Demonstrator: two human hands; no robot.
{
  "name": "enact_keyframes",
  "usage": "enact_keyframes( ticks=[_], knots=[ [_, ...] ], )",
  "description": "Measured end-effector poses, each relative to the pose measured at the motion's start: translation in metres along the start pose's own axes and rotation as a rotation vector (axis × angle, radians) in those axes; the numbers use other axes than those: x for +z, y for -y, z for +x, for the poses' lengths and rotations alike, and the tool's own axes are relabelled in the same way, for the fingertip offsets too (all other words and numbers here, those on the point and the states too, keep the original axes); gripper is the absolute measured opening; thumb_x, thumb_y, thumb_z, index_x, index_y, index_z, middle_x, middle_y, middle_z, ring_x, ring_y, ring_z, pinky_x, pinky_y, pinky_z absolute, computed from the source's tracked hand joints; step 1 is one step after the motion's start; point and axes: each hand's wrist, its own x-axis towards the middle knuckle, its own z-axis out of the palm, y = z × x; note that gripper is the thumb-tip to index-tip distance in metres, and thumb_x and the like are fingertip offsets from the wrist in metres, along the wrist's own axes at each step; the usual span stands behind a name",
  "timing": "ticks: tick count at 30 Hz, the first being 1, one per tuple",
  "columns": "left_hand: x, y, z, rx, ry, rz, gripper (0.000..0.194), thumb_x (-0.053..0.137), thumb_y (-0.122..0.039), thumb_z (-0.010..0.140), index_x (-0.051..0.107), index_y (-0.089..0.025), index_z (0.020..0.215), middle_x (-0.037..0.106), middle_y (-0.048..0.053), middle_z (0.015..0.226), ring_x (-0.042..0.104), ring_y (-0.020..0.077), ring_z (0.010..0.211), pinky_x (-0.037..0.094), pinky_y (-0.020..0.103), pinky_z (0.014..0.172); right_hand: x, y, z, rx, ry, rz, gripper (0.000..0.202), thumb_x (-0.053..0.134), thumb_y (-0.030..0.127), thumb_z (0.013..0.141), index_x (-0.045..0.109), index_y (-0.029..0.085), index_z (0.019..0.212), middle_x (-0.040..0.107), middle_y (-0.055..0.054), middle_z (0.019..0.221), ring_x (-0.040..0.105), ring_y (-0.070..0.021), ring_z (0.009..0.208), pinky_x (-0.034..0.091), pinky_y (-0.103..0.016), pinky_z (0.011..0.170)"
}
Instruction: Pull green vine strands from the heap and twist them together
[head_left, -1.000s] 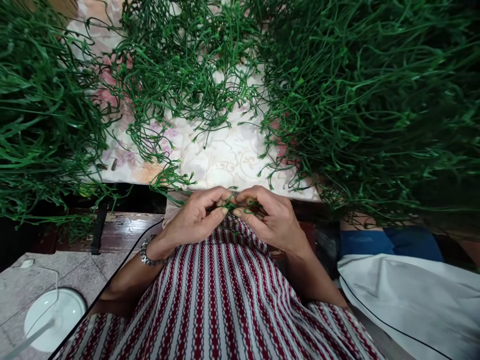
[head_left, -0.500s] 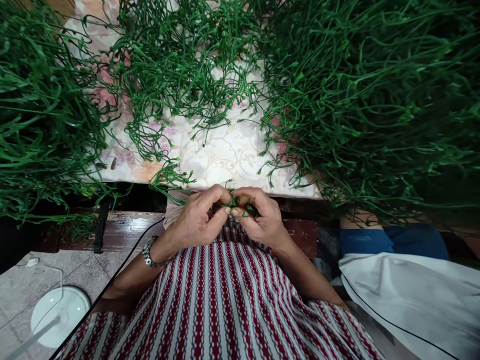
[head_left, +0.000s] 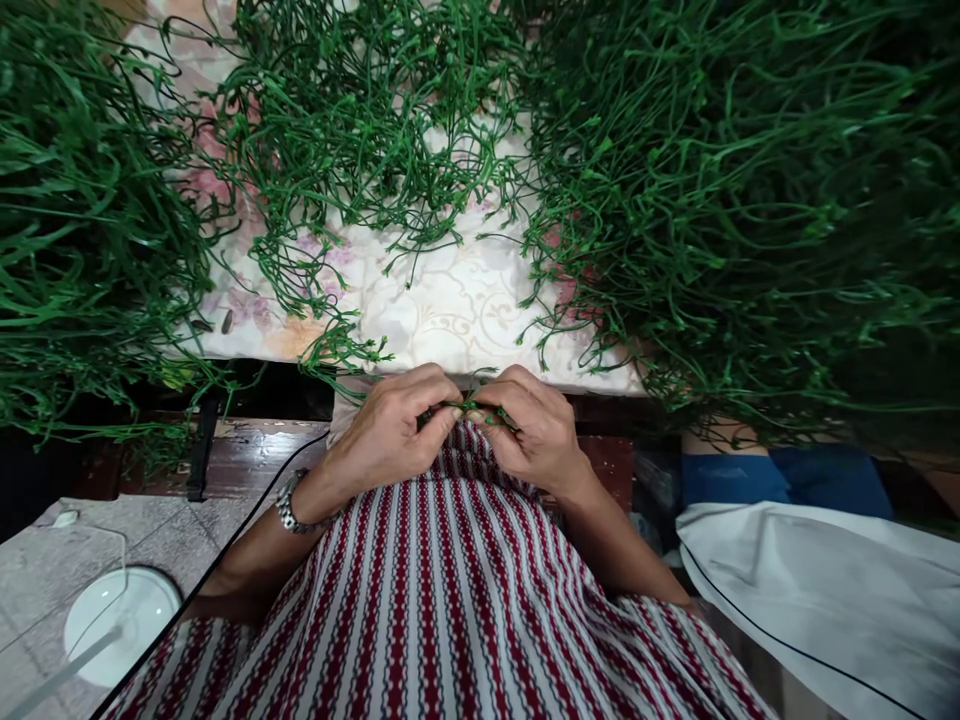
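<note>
A thin green plastic stem point(head_left: 469, 408) is pinched between the left hand point(head_left: 390, 432) and right hand point(head_left: 534, 430), fingertips closed on it, just before the near edge of the glossy floral-patterned tablecloth point(head_left: 442, 310). Wiry green stem heaps point(head_left: 720, 200) crowd the cloth's far corners and sides.

I see bare forearms and two bare hands, left hand point(head_left: 390, 435) and right hand point(head_left: 534, 432); a silver link bracelet point(head_left: 291, 512) on the left wrist; a garment point(head_left: 442, 610) striped red and white
</note>
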Motion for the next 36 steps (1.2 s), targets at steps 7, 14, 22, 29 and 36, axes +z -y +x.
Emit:
enact_keyframes(
  ticks=[7, 14, 22, 29, 36],
  knots=[
    [-0.004, 0.003, 0.004, -0.081, 0.101, -0.246, 0.016, 0.052, -0.012, 0.079, 0.055, -0.013, 0.064, 0.048, -0.002, 0.060, 0.045, 0.0087, 0.058, 0.036, 0.022, 0.058, 0.003, -0.002, 0.000, -0.037, 0.060, 0.044, 0.020, 0.050, 0.017, 0.085, 0.053, 0.014, 0.105, 0.056, -0.012, 0.099, 0.054, -0.0200, 0.094, 0.049, -0.032, 0.076],
    [0.001, 0.003, 0.002, -0.137, 0.066, -0.258, 0.021, 0.050, -0.012, 0.080, 0.047, -0.014, 0.059, 0.040, -0.005, 0.055, 0.037, 0.0065, 0.054, 0.031, 0.020, 0.053, 0.008, -0.005, -0.005, -0.032, 0.069, 0.016, 0.021, 0.043, 0.011, 0.084, 0.053, 0.014, 0.102, 0.057, -0.008, 0.084, 0.053, -0.0168, 0.076, 0.047, -0.030, 0.065],
    [-0.008, -0.001, 0.000, -0.078, 0.212, 0.018, 0.026, 0.047, -0.011, 0.078, 0.041, -0.015, 0.053, 0.031, -0.006, 0.051, 0.030, 0.0066, 0.050, 0.023, 0.022, 0.049, 0.000, -0.002, -0.002, -0.073, 0.201, -0.066, 0.016, 0.040, 0.017, 0.087, 0.052, 0.016, 0.076, 0.047, -0.003, 0.069, 0.044, -0.0149, 0.064, 0.036, -0.027, 0.057],
    [-0.010, 0.010, 0.003, -0.044, 0.455, -0.463, 0.032, 0.051, -0.024, 0.083, 0.048, -0.013, 0.053, 0.036, -0.004, 0.051, 0.032, 0.0064, 0.047, 0.026, 0.021, 0.045, -0.002, -0.009, 0.006, 0.001, 0.437, 0.644, 0.031, 0.039, 0.033, 0.092, 0.047, 0.017, 0.068, 0.043, 0.003, 0.060, 0.041, -0.0084, 0.055, 0.032, -0.021, 0.054],
    [-0.005, 0.018, -0.001, -0.192, 0.457, -0.731, 0.036, 0.059, -0.036, 0.079, 0.054, -0.012, 0.052, 0.039, -0.003, 0.048, 0.034, 0.0071, 0.045, 0.026, 0.023, 0.044, 0.020, -0.011, -0.004, 0.322, 0.406, 1.198, 0.035, 0.055, 0.040, 0.084, 0.054, 0.013, 0.063, 0.051, 0.001, 0.055, 0.044, -0.0065, 0.050, 0.032, -0.020, 0.050]
  ],
)
